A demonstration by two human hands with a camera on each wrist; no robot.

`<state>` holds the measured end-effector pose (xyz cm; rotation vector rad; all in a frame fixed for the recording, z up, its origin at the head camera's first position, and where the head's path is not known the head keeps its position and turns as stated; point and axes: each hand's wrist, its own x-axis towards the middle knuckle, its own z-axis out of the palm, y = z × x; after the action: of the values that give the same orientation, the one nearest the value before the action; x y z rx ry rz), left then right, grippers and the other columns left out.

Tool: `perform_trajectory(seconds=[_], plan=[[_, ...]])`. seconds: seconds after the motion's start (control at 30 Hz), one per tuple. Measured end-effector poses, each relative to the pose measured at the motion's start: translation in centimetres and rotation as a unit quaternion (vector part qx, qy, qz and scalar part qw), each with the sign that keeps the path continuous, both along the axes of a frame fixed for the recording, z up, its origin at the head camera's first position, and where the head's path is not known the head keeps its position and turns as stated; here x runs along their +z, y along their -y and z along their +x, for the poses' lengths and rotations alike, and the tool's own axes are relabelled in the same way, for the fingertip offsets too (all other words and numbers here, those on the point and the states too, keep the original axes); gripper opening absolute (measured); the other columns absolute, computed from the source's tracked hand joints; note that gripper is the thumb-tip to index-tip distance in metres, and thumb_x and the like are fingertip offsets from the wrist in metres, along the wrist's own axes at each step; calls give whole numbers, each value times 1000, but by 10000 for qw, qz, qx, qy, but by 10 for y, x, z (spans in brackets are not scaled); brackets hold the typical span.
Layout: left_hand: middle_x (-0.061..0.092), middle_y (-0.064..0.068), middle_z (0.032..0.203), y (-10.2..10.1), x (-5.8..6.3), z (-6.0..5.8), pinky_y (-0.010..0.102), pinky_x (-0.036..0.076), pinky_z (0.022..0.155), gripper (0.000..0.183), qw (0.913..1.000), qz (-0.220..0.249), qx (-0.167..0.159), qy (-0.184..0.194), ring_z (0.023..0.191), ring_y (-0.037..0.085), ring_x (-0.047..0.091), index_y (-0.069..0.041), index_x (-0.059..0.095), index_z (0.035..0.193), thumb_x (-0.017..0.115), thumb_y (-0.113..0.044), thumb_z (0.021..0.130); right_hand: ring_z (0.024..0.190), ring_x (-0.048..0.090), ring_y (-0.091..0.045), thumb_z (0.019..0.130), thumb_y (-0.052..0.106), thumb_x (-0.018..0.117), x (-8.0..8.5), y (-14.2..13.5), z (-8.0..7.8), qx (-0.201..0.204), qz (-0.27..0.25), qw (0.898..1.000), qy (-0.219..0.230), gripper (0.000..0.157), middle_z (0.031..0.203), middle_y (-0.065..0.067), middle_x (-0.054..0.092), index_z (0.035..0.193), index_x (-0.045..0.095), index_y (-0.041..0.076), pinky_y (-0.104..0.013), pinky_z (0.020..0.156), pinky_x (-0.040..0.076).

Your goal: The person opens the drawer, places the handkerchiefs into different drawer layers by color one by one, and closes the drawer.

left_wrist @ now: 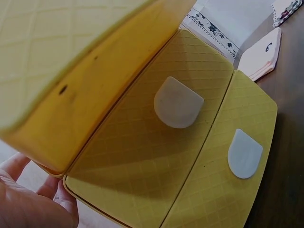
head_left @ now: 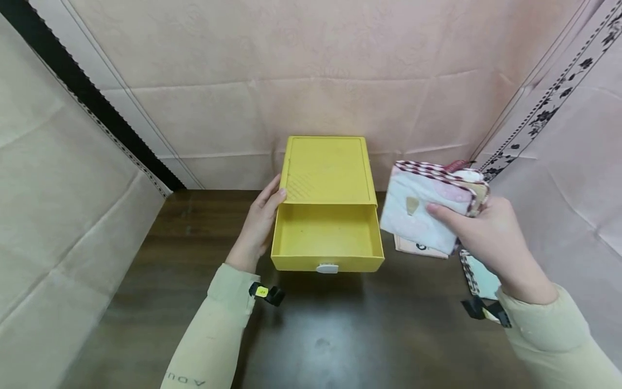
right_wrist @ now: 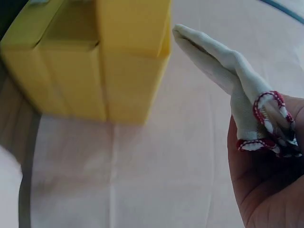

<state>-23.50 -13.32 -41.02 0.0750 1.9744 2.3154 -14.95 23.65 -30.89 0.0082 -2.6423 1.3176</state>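
Observation:
A yellow drawer cabinet [head_left: 324, 170] stands against the back cloth, its top drawer [head_left: 328, 263] pulled out and the inside floor showing. Along the cabinet's left side rests my left hand [head_left: 257, 227], fingers extended against the wall. In the left wrist view two lower drawers with white tabs [left_wrist: 178, 102] are closed beneath the pulled-out one. To the right of the cabinet, my right hand [head_left: 495, 243] pinches a folded handkerchief [head_left: 418, 208] with maroon-and-white edging, thumb on top. The right wrist view shows its folded layers raised beside the cabinet.
On the table at right, partly under the held handkerchief, lies a pale pink folded cloth [head_left: 420, 248]. Nearer the right sleeve is a light blue cloth [head_left: 486, 278] with checkered edging. Pale cloth walls [head_left: 311, 65] enclose the dark wooden table [head_left: 311, 335] at the back and both sides.

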Motion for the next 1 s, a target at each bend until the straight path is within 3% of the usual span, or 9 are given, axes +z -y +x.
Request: perform_trajectory(seconds=[0.17, 0.4, 0.67, 1.0], plan=[[37, -10, 149, 1, -1, -1, 44, 41, 100, 57, 10000, 48, 36, 44, 127, 21, 46, -41, 38, 146, 59, -47, 94, 62, 66, -14, 80, 41, 78, 7, 40, -6, 433, -393, 9981, -211, 38, 78, -1, 72, 97, 71, 8, -29, 52, 53], [38, -10, 148, 5, -2, 2, 45, 41, 100, 54, 9998, -8, 193, 42, 127, 21, 45, -45, 43, 142, 61, -52, 91, 61, 66, -18, 78, 45, 79, 1, 95, -19, 1211, -710, 9899, 203, 40, 76, -4, 71, 97, 73, 9, -31, 51, 53], [41, -10, 146, 1, -2, 1, 42, 44, 97, 54, 9996, 201, 160, 145, 125, 22, 46, -45, 45, 141, 64, -49, 90, 61, 66, -21, 79, 41, 80, -13, 127, -24, 1491, -991, 9804, 819, 36, 75, -4, 71, 99, 72, 13, -33, 51, 52], [39, -15, 146, -1, 3, 2, 44, 31, 107, 50, 9996, -39, 210, 196, 133, 14, 34, -47, 44, 141, 60, -46, 94, 57, 65, -21, 81, 41, 78, -24, 141, -32, 1511, -686, 9779, 1274, 33, 69, -5, 68, 91, 70, 12, -35, 51, 52]])
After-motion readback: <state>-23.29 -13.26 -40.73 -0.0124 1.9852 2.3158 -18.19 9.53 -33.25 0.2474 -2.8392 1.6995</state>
